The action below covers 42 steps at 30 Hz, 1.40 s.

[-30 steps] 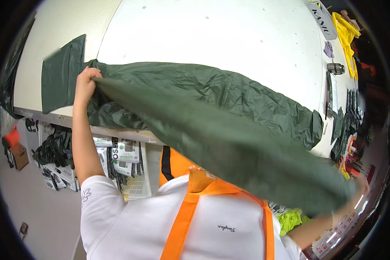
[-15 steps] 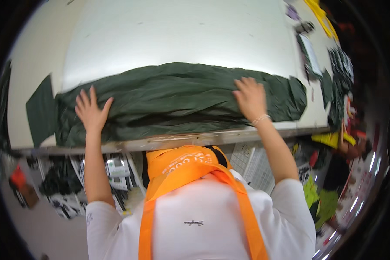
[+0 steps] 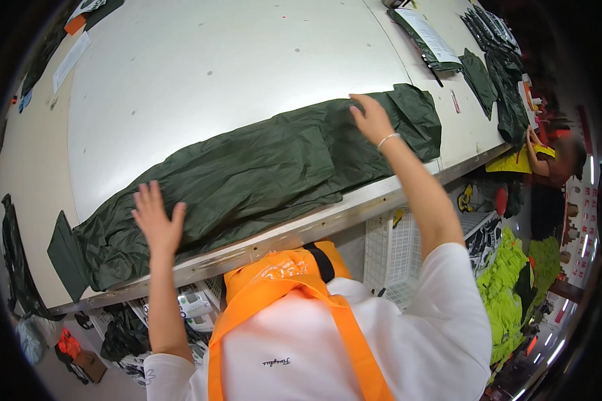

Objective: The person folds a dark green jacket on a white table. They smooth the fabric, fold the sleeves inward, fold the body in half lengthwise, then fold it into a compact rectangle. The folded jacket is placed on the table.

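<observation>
Along the near edge of a pale table (image 3: 247, 80) lies a long folded piece of dark green, crinkled thin fabric (image 3: 267, 157). My left hand (image 3: 158, 224) rests on its left part, palm down with the fingers spread. Toward the right end, my right hand (image 3: 373, 121) is at the fabric's far edge, thumb and forefinger apart; some of its other fingers are hidden. A flat dark green piece (image 3: 67, 257) sticks out past the left end of the fabric. Neither hand has a fold gripped that I can see.
At the far right, a paper sheet (image 3: 429, 35) lies on a dark packet, near more dark green fabric (image 3: 478, 81). White baskets (image 3: 384, 250) and bright yellow-green garments (image 3: 498, 294) are below the table. Another person (image 3: 548, 164) stands at the right.
The view has turned, so the table edge now slants up to the right. My right hand has shifted to the fabric's far edge. The fabric looks flatter, with a squarer right end.
</observation>
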Tool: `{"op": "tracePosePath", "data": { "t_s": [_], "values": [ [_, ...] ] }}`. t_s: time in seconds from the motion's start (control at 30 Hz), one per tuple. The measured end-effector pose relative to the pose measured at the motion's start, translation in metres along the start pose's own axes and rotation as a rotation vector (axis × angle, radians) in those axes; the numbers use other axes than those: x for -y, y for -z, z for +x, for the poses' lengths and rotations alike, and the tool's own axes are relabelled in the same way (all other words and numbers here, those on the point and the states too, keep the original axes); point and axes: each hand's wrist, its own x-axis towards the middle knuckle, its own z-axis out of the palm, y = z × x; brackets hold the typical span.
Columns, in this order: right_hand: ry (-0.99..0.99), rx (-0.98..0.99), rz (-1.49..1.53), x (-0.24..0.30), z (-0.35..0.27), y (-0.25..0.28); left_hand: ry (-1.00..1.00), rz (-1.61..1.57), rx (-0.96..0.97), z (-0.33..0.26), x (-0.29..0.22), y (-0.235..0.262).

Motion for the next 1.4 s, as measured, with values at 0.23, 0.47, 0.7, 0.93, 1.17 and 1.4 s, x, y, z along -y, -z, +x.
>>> {"op": "tracePosePath", "data": {
  "t_s": [0.23,0.47,0.7,0.93,1.17,1.4],
  "values": [
    [0.093,0.660,-0.636,-0.088,0.059,0.075,0.062,0.116,0.060,-0.023,-0.047,-0.072],
    [-0.293,0.900,-0.425,-0.184,0.109,0.138,0.078,0.114,0.039,-0.024,-0.045,-0.080],
    [-0.706,0.911,0.276,-0.231,0.098,0.152,0.040,0.131,0.070,-0.020,-0.047,-0.082],
    [-0.587,0.312,0.194,-0.320,0.068,0.160,0.038,0.105,0.062,-0.019,-0.047,-0.084],
    [-0.368,0.214,0.370,-0.298,0.056,0.129,0.053,0.100,0.059,-0.020,-0.048,-0.077],
    [-0.273,-0.238,-0.572,-0.276,0.045,0.087,0.111,0.079,0.121,-0.016,-0.049,-0.063]
  ]
}}
